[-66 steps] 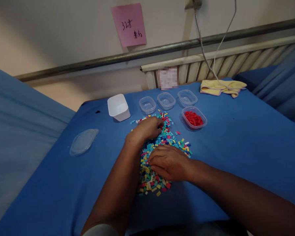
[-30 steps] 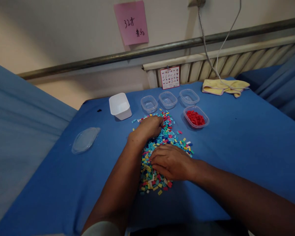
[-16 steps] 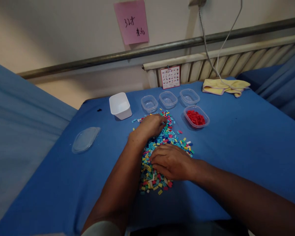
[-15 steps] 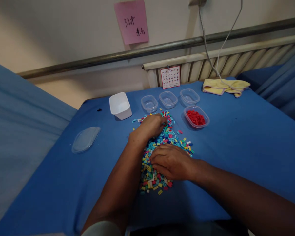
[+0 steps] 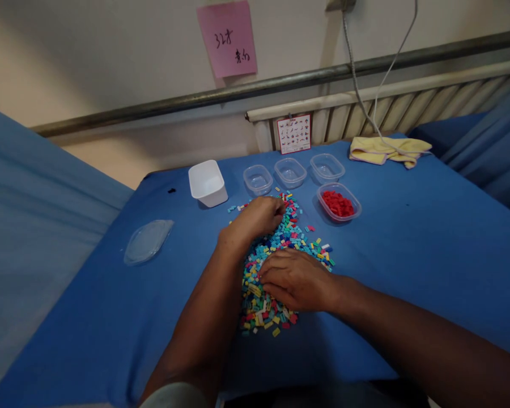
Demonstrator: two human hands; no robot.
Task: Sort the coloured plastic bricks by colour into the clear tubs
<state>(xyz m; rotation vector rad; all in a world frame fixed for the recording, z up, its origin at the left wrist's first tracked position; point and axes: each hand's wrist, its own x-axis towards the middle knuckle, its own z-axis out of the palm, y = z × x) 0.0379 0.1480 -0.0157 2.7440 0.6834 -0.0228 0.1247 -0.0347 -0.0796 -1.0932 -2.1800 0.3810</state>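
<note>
Small toy building bricks [image 5: 285, 232] in many colours lie in a loose pile on the blue-covered table. At the pile's far end, my left hand [image 5: 263, 216] reaches down with its fingers curled together; whatever is between the fingertips is hidden. My right hand [image 5: 295, 279] rests on the near part of the pile, palm down and fingers stretched out toward the left, touching the bricks. To the right of the pile stands a clear plastic container of red bricks [image 5: 339, 205].
Behind the pile stand three clear containers [image 5: 258, 190] and a white tub [image 5: 215, 198]. A clear lid [image 5: 148, 242] lies at left, and a yellow cloth [image 5: 376, 152] at back right. A printed card [image 5: 294, 134] leans by the radiator, with a cable hanging nearby.
My left hand has drawn back slightly to the left, and its fingers look more curled. My right hand stays in place.
</note>
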